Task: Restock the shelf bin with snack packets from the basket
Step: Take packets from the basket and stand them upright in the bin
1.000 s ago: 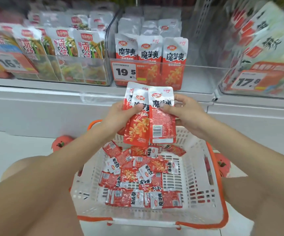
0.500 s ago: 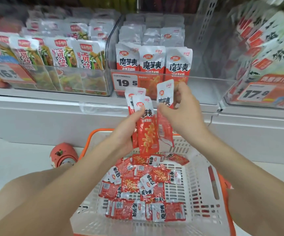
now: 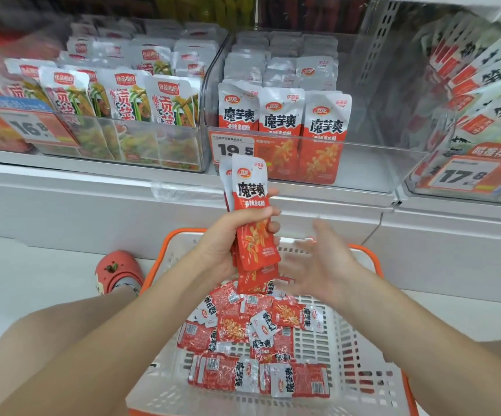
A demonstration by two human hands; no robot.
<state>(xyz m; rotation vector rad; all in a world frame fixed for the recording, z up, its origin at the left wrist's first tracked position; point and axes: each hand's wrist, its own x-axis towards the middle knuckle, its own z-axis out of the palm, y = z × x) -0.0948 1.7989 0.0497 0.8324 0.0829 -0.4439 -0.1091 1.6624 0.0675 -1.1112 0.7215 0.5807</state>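
Left hand (image 3: 228,241) grip mid-stack, packets (image 3: 250,205) upright, right hand (image 3: 318,262) apart

At centre frame I see the left hand (image 3: 228,235) gripping a small stack of snack packets (image 3: 250,211) upright. The right hand (image 3: 318,262), blurred, hangs open just beside them, over the basket (image 3: 360,349). The shelf bin (image 3: 363,163) sits above, upper centre.
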